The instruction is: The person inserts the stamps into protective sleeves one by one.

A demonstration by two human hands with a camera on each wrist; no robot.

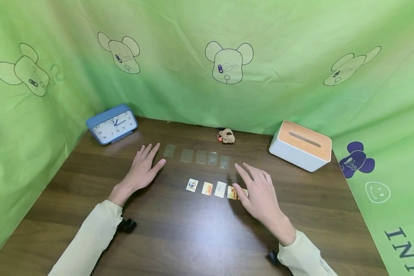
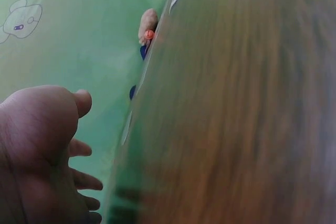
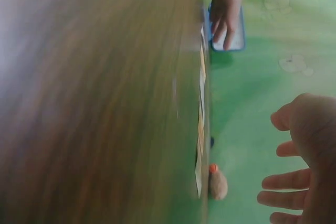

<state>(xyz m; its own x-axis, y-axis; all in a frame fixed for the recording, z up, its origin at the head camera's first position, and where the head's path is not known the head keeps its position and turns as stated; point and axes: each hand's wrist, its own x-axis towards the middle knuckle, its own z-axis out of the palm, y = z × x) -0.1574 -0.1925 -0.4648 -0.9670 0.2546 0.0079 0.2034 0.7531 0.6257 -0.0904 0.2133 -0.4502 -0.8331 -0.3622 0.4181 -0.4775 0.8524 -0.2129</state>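
Note:
My left hand (image 1: 141, 170) is held over the left of the wooden table with fingers spread, holding nothing. To its right lies a row of clear, see-through rectangles (image 1: 186, 155), several in number. Nearer to me runs a second row of small printed cards; its left end is a card with a blue figure (image 1: 192, 185), and a pale card (image 1: 220, 189) lies mid-row. My right hand (image 1: 260, 189) is at that row's right end, empty, its fingers loosely extended. It partly hides the last card there; a yellow card (image 1: 232, 193) shows beside its thumb.
A blue alarm clock (image 1: 114, 124) stands at the back left of the table (image 1: 179, 237). A small beige animal figure (image 1: 227, 135) with an orange bell sits at the back middle. At the back right is a white tissue box (image 1: 293, 153) with a wooden lid. Green cloth (image 1: 179, 96) hangs behind.

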